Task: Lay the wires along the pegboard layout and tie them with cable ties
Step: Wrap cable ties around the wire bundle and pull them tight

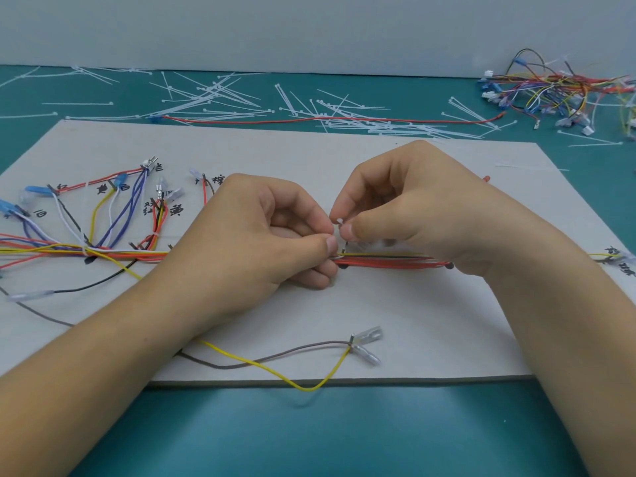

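Observation:
A grey pegboard (395,315) lies flat on the teal table. Along its middle runs a bundle of red, yellow and black wires (385,260), fanning out at the left into coloured branches (113,215) with terminals beside handwritten labels. My left hand (268,235) pinches the bundle and the lower part of a white cable tie (340,222). My right hand (406,208) pinches the tie's upper end between thumb and forefinger, just above the wires. Both hands hide most of the tie. A loose yellow wire (275,371) and a grey wire (296,351) trail over the board's front edge.
Many spare white cable ties (220,98) are scattered on the table behind the board, with a long red wire (309,120) among them. A tangled heap of finished harnesses (557,91) sits at the back right. A pale wall closes the far side.

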The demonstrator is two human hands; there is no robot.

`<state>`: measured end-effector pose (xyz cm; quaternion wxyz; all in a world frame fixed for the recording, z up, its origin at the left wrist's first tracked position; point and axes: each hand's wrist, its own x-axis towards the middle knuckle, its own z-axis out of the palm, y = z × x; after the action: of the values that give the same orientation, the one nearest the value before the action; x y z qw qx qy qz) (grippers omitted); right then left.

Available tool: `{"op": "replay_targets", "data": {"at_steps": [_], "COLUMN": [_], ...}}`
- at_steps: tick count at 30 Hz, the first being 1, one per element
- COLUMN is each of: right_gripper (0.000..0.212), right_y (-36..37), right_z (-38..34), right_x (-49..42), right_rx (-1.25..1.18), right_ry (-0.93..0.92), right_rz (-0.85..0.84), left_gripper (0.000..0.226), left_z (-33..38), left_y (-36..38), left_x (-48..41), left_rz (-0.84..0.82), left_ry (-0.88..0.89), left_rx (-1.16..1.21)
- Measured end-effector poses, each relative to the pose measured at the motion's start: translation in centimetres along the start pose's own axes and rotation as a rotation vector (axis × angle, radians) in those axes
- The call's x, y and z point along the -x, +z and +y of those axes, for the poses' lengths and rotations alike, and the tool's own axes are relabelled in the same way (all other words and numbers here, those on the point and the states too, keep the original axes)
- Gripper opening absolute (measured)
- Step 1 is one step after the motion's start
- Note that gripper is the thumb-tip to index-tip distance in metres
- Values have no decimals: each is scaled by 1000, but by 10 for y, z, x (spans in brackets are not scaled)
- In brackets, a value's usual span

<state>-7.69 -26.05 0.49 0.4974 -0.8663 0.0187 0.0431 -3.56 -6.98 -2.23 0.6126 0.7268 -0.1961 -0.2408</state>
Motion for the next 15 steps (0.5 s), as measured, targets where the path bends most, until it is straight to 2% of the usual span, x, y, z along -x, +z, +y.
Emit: {"op": "replay_targets", "data": {"at_steps": [15], "right_gripper": [14], "right_y": [2], "right_z": [0], "right_x": [0], "right_rx": [20], "right_ry": [4], "right_rz": [-10], "left_gripper": [6], "left_z": [-1], "left_y": [-1], "left_x": [0], "left_rz": [6], "left_ry": [20], "left_rx": [16]}}
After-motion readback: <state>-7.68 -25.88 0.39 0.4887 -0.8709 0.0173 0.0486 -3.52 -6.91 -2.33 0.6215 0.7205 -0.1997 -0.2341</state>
